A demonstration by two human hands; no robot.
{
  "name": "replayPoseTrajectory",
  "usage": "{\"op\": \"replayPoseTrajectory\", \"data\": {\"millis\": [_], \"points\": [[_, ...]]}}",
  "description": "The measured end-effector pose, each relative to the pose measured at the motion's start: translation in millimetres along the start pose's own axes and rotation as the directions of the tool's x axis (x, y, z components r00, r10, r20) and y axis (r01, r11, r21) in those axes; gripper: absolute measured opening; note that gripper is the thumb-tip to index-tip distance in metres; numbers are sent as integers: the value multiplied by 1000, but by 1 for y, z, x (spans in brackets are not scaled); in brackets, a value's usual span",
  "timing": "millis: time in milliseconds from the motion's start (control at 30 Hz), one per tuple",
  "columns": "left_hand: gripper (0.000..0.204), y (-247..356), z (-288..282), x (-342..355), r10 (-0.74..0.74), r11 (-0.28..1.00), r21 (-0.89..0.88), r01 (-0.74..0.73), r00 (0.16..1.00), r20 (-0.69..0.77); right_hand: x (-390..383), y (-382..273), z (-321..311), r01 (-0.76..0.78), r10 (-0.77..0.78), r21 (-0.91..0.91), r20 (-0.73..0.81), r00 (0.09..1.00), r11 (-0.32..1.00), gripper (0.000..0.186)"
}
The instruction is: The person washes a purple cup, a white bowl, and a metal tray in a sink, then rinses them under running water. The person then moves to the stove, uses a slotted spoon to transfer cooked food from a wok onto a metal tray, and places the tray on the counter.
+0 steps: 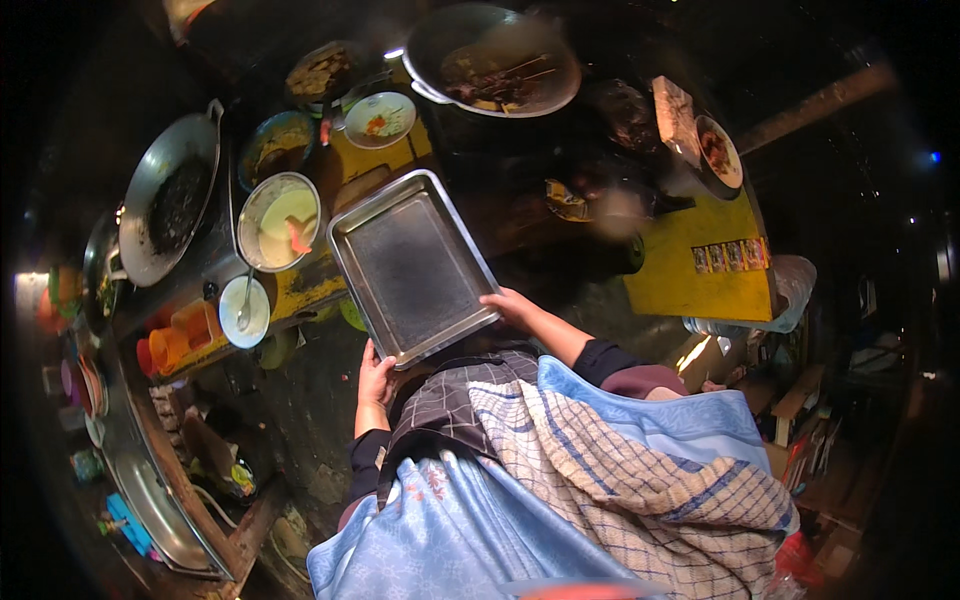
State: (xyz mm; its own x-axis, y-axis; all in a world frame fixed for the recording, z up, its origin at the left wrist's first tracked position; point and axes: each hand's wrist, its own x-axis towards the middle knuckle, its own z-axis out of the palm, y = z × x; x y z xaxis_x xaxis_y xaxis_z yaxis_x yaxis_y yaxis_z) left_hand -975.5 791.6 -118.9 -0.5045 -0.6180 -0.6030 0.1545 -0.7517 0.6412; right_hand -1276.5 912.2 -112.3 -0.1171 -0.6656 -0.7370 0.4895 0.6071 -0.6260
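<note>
A rectangular metal baking tray (410, 262) is held out in front of me, its inside bare and darkened in the middle. My left hand (376, 380) grips its near left corner. On the right rim, near the lower right corner, my right hand (510, 304) is closed. Fingers of both hands go partly out of sight under the tray. Left of the tray stands a pot of pale batter (278, 222) with an orange-pink utensil in it. Close by is a pale blue bowl (244, 310) with a spoon.
A large wok (495, 65) with dark food and sticks stands at the far side. Another wok (170, 200) is at the left. A yellow table (690, 285) at the right carries sachets and a plate of food (720, 152). A metal sink (160, 500) lies lower left.
</note>
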Motion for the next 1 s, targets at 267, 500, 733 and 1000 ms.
{"op": "replayPoseTrajectory", "data": {"millis": [267, 500, 733, 1000], "points": [[53, 26, -16, 54, -16, 999, -43, 13, 996, -82, 5, -11, 0, 90, -197, -259, -425, 884, 962, 56], [45, 41, -31, 72, -40, 991, -129, 39, 999, -8, -19, 18, -80, 9, -352, -517, -568, 744, 856, 57], [18, 11, -8, 63, -112, 951, -309, 32, 963, -247, -26, -102, -258, 215, -699, -667, -698, 154, 714, 77], [17, -17, 72, 73, 18, 958, -235, -166, 850, -527, 15, -208, -349, 159, -521, -496, -825, 220, 854, 83]]}}
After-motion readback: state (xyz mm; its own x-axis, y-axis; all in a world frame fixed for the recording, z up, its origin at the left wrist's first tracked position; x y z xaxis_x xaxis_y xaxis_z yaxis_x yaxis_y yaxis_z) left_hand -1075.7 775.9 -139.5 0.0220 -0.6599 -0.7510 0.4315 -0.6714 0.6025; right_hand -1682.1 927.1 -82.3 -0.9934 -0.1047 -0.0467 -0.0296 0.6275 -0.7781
